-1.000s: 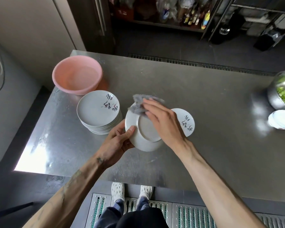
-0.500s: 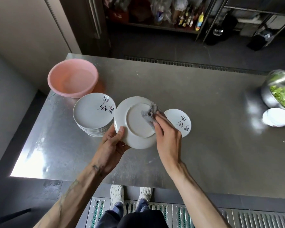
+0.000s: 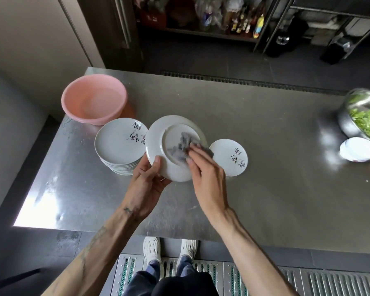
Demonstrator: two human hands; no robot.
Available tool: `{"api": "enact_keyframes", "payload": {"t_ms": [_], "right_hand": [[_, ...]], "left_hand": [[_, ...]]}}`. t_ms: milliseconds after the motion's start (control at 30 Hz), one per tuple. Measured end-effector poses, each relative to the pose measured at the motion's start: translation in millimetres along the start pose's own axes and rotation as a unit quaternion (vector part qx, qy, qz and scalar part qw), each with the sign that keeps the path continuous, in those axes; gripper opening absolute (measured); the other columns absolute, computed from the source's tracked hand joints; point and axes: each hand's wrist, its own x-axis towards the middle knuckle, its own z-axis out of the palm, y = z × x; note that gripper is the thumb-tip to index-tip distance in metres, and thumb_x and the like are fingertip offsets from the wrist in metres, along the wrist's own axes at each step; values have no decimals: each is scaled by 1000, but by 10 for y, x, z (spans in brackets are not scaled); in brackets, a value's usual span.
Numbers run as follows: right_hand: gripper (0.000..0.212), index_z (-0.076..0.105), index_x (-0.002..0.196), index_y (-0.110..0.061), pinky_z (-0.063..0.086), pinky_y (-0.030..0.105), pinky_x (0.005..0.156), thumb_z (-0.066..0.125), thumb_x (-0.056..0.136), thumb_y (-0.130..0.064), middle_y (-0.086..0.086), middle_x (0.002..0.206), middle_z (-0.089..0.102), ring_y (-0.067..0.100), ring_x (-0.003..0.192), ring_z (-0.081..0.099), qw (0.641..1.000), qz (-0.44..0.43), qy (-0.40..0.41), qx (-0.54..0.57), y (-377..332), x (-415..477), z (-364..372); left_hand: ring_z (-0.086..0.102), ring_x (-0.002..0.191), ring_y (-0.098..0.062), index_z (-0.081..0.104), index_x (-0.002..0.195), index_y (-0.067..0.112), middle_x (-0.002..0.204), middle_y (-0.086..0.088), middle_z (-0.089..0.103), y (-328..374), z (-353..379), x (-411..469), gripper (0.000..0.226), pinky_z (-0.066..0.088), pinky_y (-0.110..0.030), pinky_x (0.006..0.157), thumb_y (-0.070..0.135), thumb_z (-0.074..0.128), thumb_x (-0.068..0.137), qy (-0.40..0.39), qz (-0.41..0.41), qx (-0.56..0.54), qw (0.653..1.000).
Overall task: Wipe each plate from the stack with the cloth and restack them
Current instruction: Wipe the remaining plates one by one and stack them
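My left hand grips a white plate by its near rim, holding it above the table with its underside toward me. My right hand presses a grey cloth against the plate's underside with fairly straight fingers. A stack of white plates with black and red brush marks sits just left of the held plate. One single plate with the same marks lies on the table to the right, partly behind my right hand.
A pink basin stands at the steel table's far left corner. At the right edge sit a metal bowl of green leaves and small white dishes. Shelves with bottles stand beyond the table.
The held plate has tilted so its underside faces me more fully. My right hand with the cloth has slid from the plate's far edge down onto the middle of the underside.
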Motion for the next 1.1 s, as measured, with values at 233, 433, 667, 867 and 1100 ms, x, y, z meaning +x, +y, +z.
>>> {"api": "enact_keyframes", "payload": {"t_ms": [233,433,667,867,1100], "right_hand": [[28,70,126,-6,38,21,114,61,100,-8,0,141,63,4,138,48,1000,-23,-12,8,-164,-141,132],[26,70,124,-1,43,34,114,61,100,-4,5,139,63,11,138,51,998,16,57,35,-30,-98,151],[32,66,132,-4,38,27,117,60,101,-5,3,146,58,12,141,48,996,0,85,24,-90,-214,294],[23,60,85,-11,42,23,71,53,107,-18,-17,74,51,2,72,45,989,114,69,66,207,341,-78],[21,55,84,-14,37,21,64,54,105,-16,-12,70,46,3,67,39,989,110,87,43,116,333,-89]], "left_hand": [[65,118,-23,56,143,13,140,-16,62,-25,13,32,37,58,-35,89,12,41,109,-13,15,-17,1000],[55,134,-32,46,151,11,149,-20,53,-59,0,77,41,53,-45,104,15,40,111,-7,24,-31,999],[54,134,-33,42,153,7,152,-25,48,-45,74,88,42,53,-41,103,13,38,112,-13,19,-46,999],[59,129,-21,55,147,21,148,-8,58,22,34,60,40,58,-42,94,20,47,108,14,-7,-20,1000],[56,133,-21,52,149,20,150,-7,56,97,50,103,42,55,-44,102,24,47,107,11,-4,-26,1000]]}}
